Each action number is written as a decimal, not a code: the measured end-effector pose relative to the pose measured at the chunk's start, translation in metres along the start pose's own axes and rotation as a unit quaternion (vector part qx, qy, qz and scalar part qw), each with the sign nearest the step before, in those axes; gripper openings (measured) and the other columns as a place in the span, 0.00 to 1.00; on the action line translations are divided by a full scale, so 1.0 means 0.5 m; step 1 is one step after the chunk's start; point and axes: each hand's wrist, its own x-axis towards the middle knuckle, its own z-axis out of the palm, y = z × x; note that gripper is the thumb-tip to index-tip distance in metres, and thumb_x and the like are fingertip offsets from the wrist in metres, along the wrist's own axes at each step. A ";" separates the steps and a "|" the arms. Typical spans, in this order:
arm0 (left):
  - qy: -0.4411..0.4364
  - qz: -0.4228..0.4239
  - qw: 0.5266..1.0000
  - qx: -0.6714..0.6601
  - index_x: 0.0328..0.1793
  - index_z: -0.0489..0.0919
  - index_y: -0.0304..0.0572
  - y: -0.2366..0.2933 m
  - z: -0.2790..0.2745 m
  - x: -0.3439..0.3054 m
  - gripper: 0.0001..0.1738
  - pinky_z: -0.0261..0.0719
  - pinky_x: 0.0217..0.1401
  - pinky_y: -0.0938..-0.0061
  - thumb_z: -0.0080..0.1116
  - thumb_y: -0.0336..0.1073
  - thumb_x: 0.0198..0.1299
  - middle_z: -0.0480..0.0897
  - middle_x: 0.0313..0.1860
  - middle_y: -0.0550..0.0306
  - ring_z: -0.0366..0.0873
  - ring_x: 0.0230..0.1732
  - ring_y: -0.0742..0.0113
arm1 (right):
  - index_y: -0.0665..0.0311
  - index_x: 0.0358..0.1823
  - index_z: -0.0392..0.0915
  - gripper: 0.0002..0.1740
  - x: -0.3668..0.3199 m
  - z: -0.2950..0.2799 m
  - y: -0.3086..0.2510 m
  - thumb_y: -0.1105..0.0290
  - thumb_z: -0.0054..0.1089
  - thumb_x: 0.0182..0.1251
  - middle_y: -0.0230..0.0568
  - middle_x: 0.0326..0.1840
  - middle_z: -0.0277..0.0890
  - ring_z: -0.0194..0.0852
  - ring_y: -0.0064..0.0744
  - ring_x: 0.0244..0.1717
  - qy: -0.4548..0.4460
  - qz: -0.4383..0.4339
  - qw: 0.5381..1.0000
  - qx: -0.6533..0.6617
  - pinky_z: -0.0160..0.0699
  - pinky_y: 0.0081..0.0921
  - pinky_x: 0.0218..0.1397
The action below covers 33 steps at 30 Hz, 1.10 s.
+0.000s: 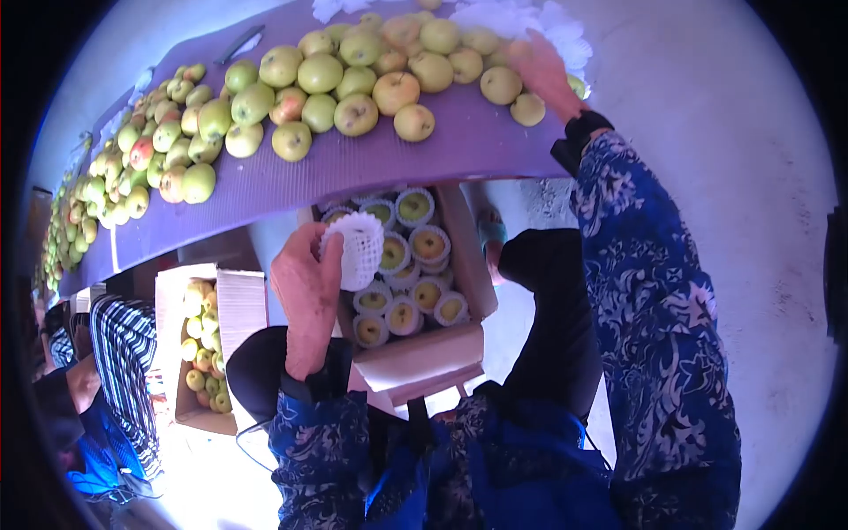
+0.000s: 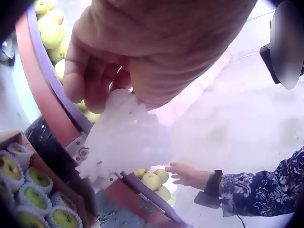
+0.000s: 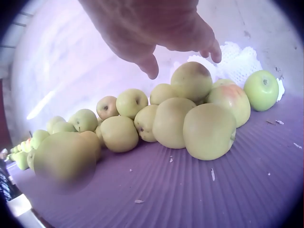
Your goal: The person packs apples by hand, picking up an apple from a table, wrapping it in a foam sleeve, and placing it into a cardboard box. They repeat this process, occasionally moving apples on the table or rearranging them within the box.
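Note:
My left hand (image 1: 305, 296) pinches a white foam net sleeve (image 1: 357, 251) between thumb and fingers, above a carton (image 1: 424, 360) of apples in foam nets. In the left wrist view the sleeve (image 2: 130, 135) hangs from the fingertips, wide end down. My right hand (image 1: 541, 71) reaches over the far right end of the table, among loose yellow-green apples (image 1: 320, 72). In the right wrist view, that hand (image 3: 156, 33) hovers with fingers spread and nothing in its grasp, thumb tip just above an apple (image 3: 191, 81).
Loose apples spread along the purple ribbed table cover (image 1: 353, 163). More white foam nets (image 1: 565, 40) lie at its right end. A dark, blade-like object (image 1: 240, 42) rests behind the apples. Another carton (image 1: 240, 300) of bare apples stands left, beside a person in striped cloth (image 1: 124, 344).

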 end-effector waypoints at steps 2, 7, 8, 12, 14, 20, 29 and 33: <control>-0.008 -0.009 1.000 -0.001 0.41 0.81 0.35 -0.002 0.006 0.000 0.12 0.76 0.34 0.65 0.64 0.36 0.56 0.82 0.27 0.47 0.80 0.27 0.54 | 0.67 0.69 0.62 0.42 0.025 0.020 0.036 0.51 0.63 0.58 0.60 0.61 0.73 0.69 0.57 0.63 -0.036 0.035 0.999 -0.018 0.68 0.41 0.66; -0.012 -0.020 0.999 -0.027 0.42 0.81 0.34 0.002 0.008 0.002 0.12 0.76 0.33 0.66 0.64 0.35 0.56 0.81 0.26 0.48 0.79 0.26 0.56 | 0.66 0.69 0.61 0.42 0.037 0.029 0.059 0.51 0.63 0.57 0.56 0.57 0.76 0.73 0.56 0.60 -0.051 0.041 0.995 -0.075 0.71 0.41 0.63; -0.013 -0.021 0.999 -0.026 0.42 0.81 0.35 0.001 0.009 0.003 0.12 0.76 0.33 0.66 0.64 0.35 0.56 0.81 0.26 0.48 0.80 0.26 0.57 | 0.66 0.69 0.61 0.42 0.039 0.033 0.066 0.51 0.64 0.57 0.56 0.58 0.76 0.72 0.55 0.60 -0.053 0.040 0.995 -0.079 0.71 0.41 0.64; -0.017 -0.022 0.999 -0.028 0.42 0.81 0.35 -0.007 0.014 0.002 0.12 0.76 0.33 0.66 0.65 0.35 0.56 0.81 0.26 0.48 0.80 0.26 0.57 | 0.66 0.69 0.61 0.44 0.048 0.048 0.093 0.52 0.66 0.55 0.55 0.60 0.74 0.71 0.54 0.62 -0.070 0.080 0.990 -0.095 0.70 0.39 0.65; -0.020 -0.021 0.999 -0.023 0.42 0.81 0.35 -0.007 0.016 0.002 0.12 0.76 0.33 0.65 0.65 0.36 0.56 0.81 0.26 0.47 0.79 0.26 0.56 | 0.66 0.69 0.62 0.44 0.047 0.054 0.104 0.52 0.67 0.53 0.55 0.61 0.73 0.70 0.53 0.63 -0.065 0.084 0.992 -0.072 0.69 0.37 0.66; -0.030 0.004 0.999 -0.009 0.41 0.81 0.37 0.009 0.018 -0.001 0.12 0.75 0.34 0.60 0.62 0.37 0.56 0.80 0.28 0.43 0.79 0.29 0.46 | 0.66 0.63 0.69 0.39 -0.006 0.010 0.036 0.55 0.68 0.50 0.54 0.59 0.75 0.71 0.52 0.62 -0.023 0.070 0.995 0.069 0.68 0.39 0.66; -0.043 0.025 0.999 0.005 0.40 0.81 0.39 0.017 0.038 -0.005 0.10 0.76 0.35 0.58 0.64 0.36 0.55 0.81 0.30 0.45 0.81 0.31 0.44 | 0.66 0.66 0.66 0.37 -0.038 -0.100 -0.095 0.65 0.67 0.54 0.45 0.51 0.75 0.75 0.38 0.57 0.061 0.213 0.911 0.348 0.76 0.32 0.55; -0.040 0.069 0.997 -0.007 0.39 0.81 0.40 0.027 0.051 -0.014 0.09 0.76 0.35 0.57 0.63 0.36 0.55 0.81 0.31 0.45 0.80 0.32 0.44 | 0.69 0.69 0.58 0.33 -0.106 -0.161 -0.170 0.69 0.58 0.64 0.48 0.61 0.70 0.74 0.44 0.59 -0.043 0.230 0.681 0.694 0.76 0.46 0.62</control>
